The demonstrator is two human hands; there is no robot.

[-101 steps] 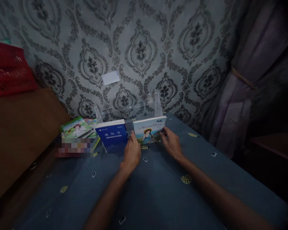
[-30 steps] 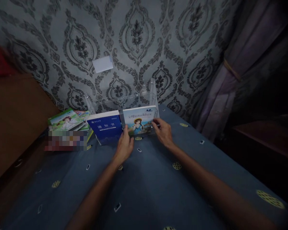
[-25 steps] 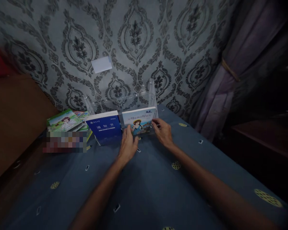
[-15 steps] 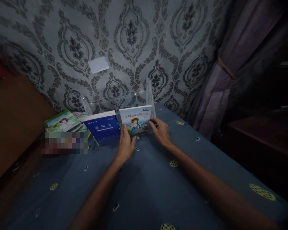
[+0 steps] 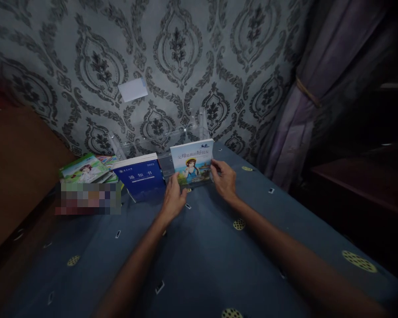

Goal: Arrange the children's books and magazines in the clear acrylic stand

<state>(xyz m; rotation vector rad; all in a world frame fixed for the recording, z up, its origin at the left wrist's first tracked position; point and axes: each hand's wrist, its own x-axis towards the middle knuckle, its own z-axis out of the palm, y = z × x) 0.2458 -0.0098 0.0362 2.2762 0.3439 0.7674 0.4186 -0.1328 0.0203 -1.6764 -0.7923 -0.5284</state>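
A light-blue picture book with a drawn girl on its cover stands upright, its cover facing me, in a clear plastic rack. My right hand grips its right edge, thumb and fingers closed on it. At its lower left edge is my left hand, also closed on the book, with the fingertips partly hidden. Just left of that hand stands a thick dark-blue book with white lettering, in the left part of the rack.
Several picture books lie in a pile left of the rack, partly blurred out. A brown board stands at the far left. The patterned blue cloth spreads in front. Behind the rack is a wallpapered wall; a tied curtain hangs at right.
The picture book has shifted slightly right, away from the dark-blue book, and the gap between them is wider. Both hands stay at its edges. The view has moved a little.
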